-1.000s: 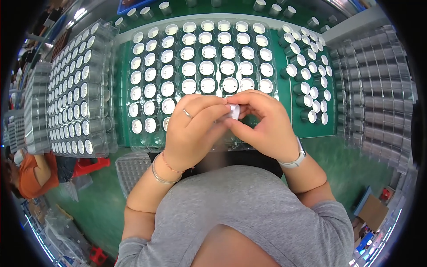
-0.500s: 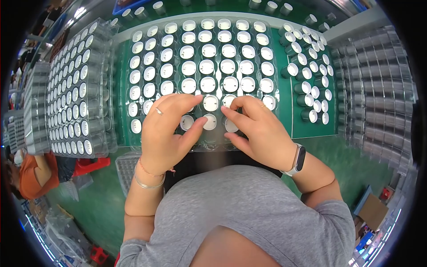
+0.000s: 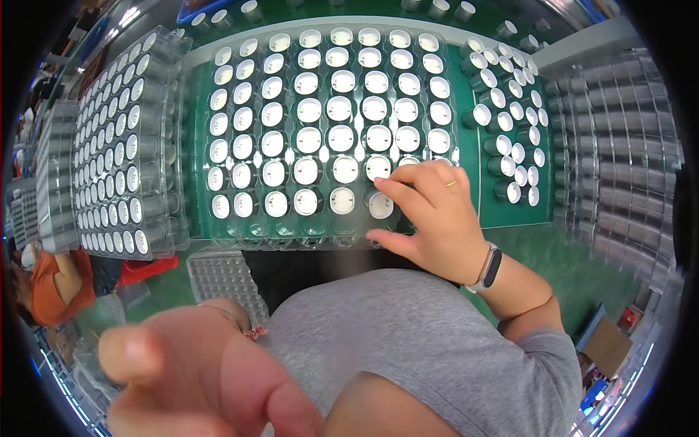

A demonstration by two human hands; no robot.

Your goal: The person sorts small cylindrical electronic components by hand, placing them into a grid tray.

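Note:
A clear plastic tray [image 3: 255, 227] holds rows of grey cylinders with white, oval-looking tops. Over its near right part is my right hand [image 3: 440, 218], thumb and fingers apart. Between the thumb and fingertips, a cylinder [image 3: 380, 205] sits in the nearest row; I cannot tell whether they touch it. My left hand [image 3: 196, 364] is away from the tray, low on the left and close to the camera. It is blurred, palm showing and fingers apart, with nothing visible in it.
Loose cylinders [image 3: 502, 120] stand and lie on the green surface at the right. Filled trays [image 3: 109, 153] are stacked at the left, and stacked clear trays [image 3: 619, 160] at the far right. An empty tray [image 3: 226, 280] lies below the table's near edge. Someone in orange [image 3: 62, 288] is at the left.
My left hand has left the tray's near rows and swung down and left toward the camera. My right hand has stayed near the same cylinder, its fingers shifted slightly right.

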